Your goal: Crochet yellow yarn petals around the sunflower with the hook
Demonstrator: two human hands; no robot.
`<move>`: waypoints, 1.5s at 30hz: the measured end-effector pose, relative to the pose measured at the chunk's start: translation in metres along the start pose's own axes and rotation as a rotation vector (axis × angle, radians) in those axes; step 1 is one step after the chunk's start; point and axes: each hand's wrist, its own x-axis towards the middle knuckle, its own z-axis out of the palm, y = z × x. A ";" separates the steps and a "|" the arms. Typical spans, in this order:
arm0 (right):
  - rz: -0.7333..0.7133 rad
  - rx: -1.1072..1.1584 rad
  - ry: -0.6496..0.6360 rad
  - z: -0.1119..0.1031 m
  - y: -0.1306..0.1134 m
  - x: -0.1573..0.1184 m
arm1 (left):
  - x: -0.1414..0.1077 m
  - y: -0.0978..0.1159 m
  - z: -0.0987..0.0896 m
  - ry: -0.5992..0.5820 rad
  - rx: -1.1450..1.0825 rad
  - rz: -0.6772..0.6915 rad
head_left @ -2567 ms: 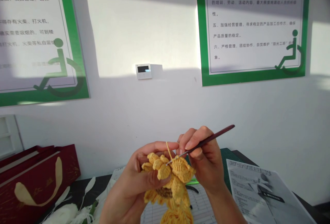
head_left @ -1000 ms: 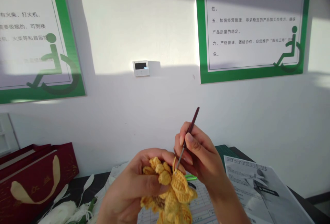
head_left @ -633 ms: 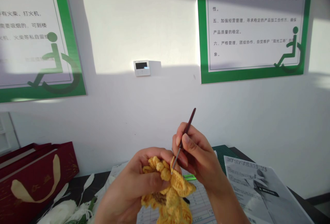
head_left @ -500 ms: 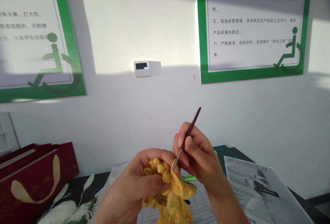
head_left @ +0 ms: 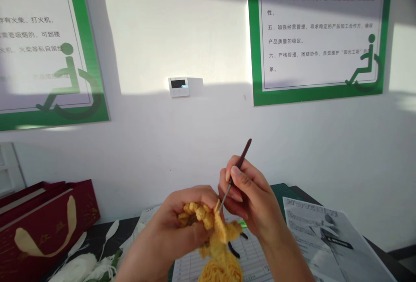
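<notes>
Head view: your L hand (head_left: 170, 225) closed round yellow crochet piece (head_left: 214, 234), gripping it firm over printed form (head_left: 256, 260) to steady stitches; your R hand (head_left: 251, 199) pinches crochet hook (head_left: 241, 160) pen-style, tip at the stitches.

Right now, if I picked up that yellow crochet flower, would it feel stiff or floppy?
Probably floppy: the yellow crocheted flower bends inside the left hand. Being yarn, it is likely light for its size and hard to break.
</notes>
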 end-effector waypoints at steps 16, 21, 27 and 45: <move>-0.022 -0.091 0.304 0.006 0.013 0.009 | -0.008 0.010 0.024 0.672 0.178 0.123; -0.067 -0.184 0.266 0.003 0.010 0.008 | -0.007 0.012 0.029 0.670 0.183 0.085; 0.084 0.125 0.298 0.006 0.012 0.008 | -0.005 0.009 0.030 0.666 0.223 0.144; -0.060 -0.232 0.102 -0.001 0.004 0.003 | -0.008 0.013 0.032 0.633 0.157 0.067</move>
